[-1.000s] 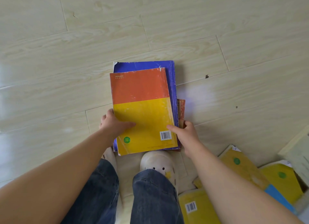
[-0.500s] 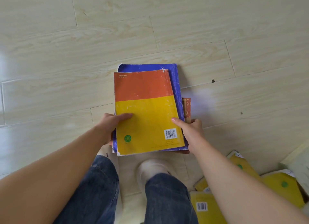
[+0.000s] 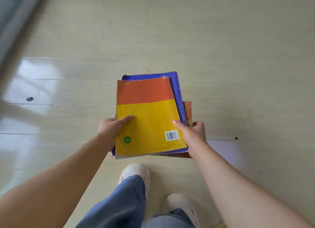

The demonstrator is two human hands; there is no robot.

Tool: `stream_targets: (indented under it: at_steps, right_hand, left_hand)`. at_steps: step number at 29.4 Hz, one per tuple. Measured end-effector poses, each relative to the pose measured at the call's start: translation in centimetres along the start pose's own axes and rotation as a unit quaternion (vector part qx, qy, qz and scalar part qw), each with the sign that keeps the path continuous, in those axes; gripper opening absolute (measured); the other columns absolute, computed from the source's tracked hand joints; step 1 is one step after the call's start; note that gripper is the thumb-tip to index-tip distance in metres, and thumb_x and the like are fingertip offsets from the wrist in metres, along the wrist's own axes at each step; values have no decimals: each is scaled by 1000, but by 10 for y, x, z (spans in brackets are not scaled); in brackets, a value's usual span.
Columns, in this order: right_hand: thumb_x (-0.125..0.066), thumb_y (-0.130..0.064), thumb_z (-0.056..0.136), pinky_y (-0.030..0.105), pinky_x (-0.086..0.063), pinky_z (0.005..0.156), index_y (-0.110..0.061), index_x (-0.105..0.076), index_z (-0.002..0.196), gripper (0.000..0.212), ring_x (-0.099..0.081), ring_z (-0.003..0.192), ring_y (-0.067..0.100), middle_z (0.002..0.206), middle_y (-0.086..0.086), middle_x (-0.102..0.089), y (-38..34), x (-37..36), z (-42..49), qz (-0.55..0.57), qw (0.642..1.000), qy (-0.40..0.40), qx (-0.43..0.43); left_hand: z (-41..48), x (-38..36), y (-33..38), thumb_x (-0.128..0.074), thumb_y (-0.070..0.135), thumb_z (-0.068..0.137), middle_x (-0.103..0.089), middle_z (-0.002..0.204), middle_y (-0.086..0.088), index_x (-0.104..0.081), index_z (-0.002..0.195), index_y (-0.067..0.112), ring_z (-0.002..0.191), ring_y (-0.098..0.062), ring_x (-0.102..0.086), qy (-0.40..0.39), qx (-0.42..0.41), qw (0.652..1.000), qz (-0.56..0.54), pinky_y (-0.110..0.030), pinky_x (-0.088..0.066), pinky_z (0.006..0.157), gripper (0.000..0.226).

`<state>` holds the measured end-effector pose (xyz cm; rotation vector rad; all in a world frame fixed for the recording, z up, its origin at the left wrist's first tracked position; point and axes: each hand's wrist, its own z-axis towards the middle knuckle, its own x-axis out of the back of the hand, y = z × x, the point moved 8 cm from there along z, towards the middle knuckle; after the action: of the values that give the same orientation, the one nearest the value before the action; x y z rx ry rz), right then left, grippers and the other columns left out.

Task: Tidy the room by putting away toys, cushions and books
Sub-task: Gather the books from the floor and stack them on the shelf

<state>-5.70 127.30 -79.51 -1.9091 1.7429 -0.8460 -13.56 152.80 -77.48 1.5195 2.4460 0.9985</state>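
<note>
I hold a small stack of books above the floor in both hands. On top lies an orange and yellow book (image 3: 146,115) with a barcode and a green round mark. Under it is a blue book (image 3: 176,89), and a reddish patterned book (image 3: 188,111) sticks out at the right. My left hand (image 3: 110,130) grips the stack's left edge with the thumb on the yellow cover. My right hand (image 3: 191,134) grips the right edge, thumb on top, fingers underneath.
Pale wood-look floor (image 3: 221,57) lies all around, with a bright glare patch (image 3: 34,84) at the left. My jeans and white shoes (image 3: 136,173) are below the stack. A grey blurred edge (image 3: 10,14) runs along the upper left corner.
The stack has come up off the floor in both hands. The view has swung away, so the yellow books at the lower right are out of sight. My feet have stepped.
</note>
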Motion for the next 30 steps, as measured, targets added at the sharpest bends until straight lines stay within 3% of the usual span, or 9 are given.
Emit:
stream_targets:
  at_steps: [7,12,14,16,18,21,23,26,30]
  right_hand:
    - [-84,-35,66,50,-54,86,-11,-45,99,56,-64,94,32,102,11,-62,-84,-83,-94,-19,995,-94,37]
    - [-86,-39,58,49,-55,83,-6,-53,105,66,-67,89,34,100,14,-67,-141,-147,-188,-49,974,-191,111]
    - [-86,-37,60,48,-56,81,-4,-55,106,64,-68,86,33,99,15,-68,-153,-170,-224,-61,964,-219,138]
    - [-85,-34,63,47,-57,78,-3,-55,106,61,-68,85,33,98,16,-68,-153,-189,-262,-72,954,-253,145]
    - [-85,-31,65,39,-59,67,-2,-57,106,58,-69,82,32,97,17,-69,-150,-216,-318,-87,934,-305,163]
    - [-84,-26,67,25,-52,47,1,-59,108,55,-70,75,29,93,17,-70,-146,-244,-389,-96,907,-372,175]
    - [-84,-25,68,26,-52,49,2,-60,107,53,-70,73,29,91,18,-70,-149,-251,-418,-100,897,-389,184]
    - [-81,-21,73,31,-54,56,1,-63,94,35,-67,67,28,81,16,-69,-147,-266,-481,-123,873,-424,206]
    - [-79,-20,75,33,-54,59,-1,-63,93,31,-65,64,27,77,14,-67,-117,-295,-573,-173,822,-494,223]
  left_hand:
    - [-88,126,72,-82,33,68,-67,99,-16,-60,105,3,76,-34,-66,74,-28,995,-66,-45,-54,67,53]
    - [-185,228,97,-82,28,69,-63,85,-12,-55,101,4,59,-25,-59,160,-112,968,-158,-33,-45,47,48]
    - [-216,263,89,-83,28,68,-65,83,-12,-57,101,2,62,-27,-62,189,-116,960,-173,-32,-45,46,50]
    - [-249,293,73,-85,30,65,-69,96,-16,-59,108,2,74,-33,-67,192,-112,956,-191,-38,-54,56,57]
    - [-298,338,53,-85,28,65,-68,97,-17,-59,110,2,78,-34,-68,233,-124,939,-221,-43,-56,63,57]
    - [-356,390,32,-81,23,71,-66,88,-16,-57,105,1,68,-31,-64,283,-156,910,-260,-35,-50,51,47]
    - [-378,406,25,-81,24,71,-67,97,-18,-56,107,1,71,-32,-65,294,-159,906,-260,-34,-50,51,50]
    - [-425,441,2,-83,25,68,-69,99,-19,-58,108,1,78,-35,-69,313,-172,887,-294,-42,-57,63,54]
    - [-488,492,-57,-79,23,74,-65,97,-17,-54,103,4,67,-29,-64,382,-169,843,-338,-30,-48,50,43]
